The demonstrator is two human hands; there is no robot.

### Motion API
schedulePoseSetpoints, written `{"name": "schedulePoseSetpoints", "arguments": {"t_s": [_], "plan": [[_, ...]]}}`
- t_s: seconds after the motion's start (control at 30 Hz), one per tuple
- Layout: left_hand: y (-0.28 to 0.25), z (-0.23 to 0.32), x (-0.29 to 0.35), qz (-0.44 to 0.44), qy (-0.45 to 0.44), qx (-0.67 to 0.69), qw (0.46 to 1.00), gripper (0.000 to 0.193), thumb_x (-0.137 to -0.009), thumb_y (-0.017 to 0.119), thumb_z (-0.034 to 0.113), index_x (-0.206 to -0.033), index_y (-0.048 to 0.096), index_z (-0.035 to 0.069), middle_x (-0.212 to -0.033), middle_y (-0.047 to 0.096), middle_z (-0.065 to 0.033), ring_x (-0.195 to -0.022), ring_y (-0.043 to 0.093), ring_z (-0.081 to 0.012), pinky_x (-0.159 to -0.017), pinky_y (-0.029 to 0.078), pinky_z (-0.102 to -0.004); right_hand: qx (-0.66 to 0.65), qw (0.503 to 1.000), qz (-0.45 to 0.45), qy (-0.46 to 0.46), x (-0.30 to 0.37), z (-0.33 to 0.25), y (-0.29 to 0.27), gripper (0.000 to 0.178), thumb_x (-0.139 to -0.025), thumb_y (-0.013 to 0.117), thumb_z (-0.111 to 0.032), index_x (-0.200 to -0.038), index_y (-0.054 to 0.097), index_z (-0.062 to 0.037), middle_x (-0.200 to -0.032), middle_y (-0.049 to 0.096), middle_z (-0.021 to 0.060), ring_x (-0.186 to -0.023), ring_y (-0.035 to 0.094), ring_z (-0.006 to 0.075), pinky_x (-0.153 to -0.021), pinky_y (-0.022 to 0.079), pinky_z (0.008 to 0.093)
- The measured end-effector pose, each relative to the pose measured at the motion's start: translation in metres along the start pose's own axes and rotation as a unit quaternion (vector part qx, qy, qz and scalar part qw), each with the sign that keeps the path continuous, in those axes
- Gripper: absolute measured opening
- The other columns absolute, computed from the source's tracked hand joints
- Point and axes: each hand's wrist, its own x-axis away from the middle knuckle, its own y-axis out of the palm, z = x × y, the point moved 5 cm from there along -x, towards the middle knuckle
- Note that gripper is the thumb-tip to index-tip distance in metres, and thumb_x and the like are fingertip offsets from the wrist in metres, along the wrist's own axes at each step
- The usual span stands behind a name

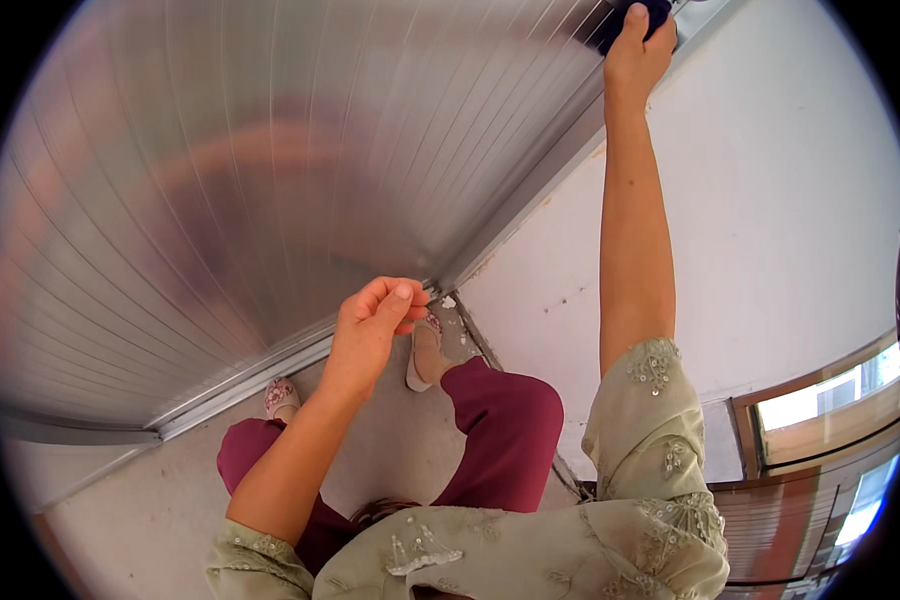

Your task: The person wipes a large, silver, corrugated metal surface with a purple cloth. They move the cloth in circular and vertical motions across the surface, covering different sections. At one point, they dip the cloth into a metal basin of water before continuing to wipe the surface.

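A tall ribbed metal panel (270, 150), shiny and reflective, stands before me with a metal frame (560, 185) along its right side. My right hand (642, 55) is stretched up to the top of the view, closed on a dark blue cloth (653, 14). That cloth is pressed against the panel's right edge and frame, and part of it is cut off by the picture's border. Low in front of the panel, my left hand (380, 308) hovers with its fingers curled in and thumb against them; I see nothing in it.
A white wall (780, 190) rises to the right of the frame. A metal sill (240, 383) runs along the panel's foot. My shoes (423, 355) stand on the grey floor (370, 465) close to it. At the lower right is a wooden-framed window (820, 405).
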Motion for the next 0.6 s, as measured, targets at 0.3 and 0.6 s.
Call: {"name": "schedulePoseSetpoints", "arguments": {"t_s": [0.3,0.6], "plan": [[-0.002,0.006,0.016,-0.05,0.019,0.001,0.999,0.031,-0.096,0.047,0.03,-0.103,0.061,0.003,-0.1,0.064,-0.0051,-0.091,0.058,-0.0142,-0.082,0.044,-0.0293,0.088,0.99,0.094,0.063,0.215,0.075,0.011,0.045,-0.094,0.044,-0.02,-0.124,0.038,0.0142,-0.121,0.047,0.0298,-0.109,0.048,0.0382,-0.099,0.034,0.0415],[0.001,0.003,0.022,-0.059,-0.003,-0.005,0.998,0.031,-0.096,0.047,0.029,-0.105,0.06,0.003,-0.101,0.064,-0.0057,-0.093,0.058,-0.0145,-0.083,0.045,-0.0298,0.063,0.882,0.065,0.462,0.422,0.124,-0.002,0.043,-0.094,0.047,-0.024,-0.122,0.043,0.0082,-0.118,0.053,0.0246,-0.105,0.053,0.0352,-0.093,0.039,0.0396]]}}
